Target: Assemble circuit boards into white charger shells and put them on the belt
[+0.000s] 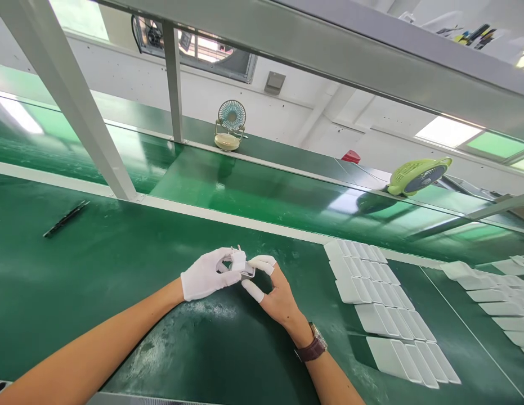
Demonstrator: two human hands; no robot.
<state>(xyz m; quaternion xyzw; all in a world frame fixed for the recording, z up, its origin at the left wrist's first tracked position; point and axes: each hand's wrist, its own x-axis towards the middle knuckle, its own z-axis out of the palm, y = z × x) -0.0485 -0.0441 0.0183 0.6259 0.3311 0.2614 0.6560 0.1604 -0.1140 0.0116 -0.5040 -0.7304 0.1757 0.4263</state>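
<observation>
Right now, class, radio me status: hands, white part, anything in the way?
Left hand gloved, holding small white part. Right hand beside it, thumb and forefinger parted. White trays off right, not in the way.

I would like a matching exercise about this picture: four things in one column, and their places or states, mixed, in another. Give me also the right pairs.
Things:
1. Left hand
2. White piece
3. Watch
4. Black tool

Places or states:
A. dark brown strap, worn next to the right hand
B. lying on the green table, at the picture's left
C. gloved in white
D. held in gloved fingers

Right pairs: 1-C, 2-D, 3-A, 4-B
</observation>
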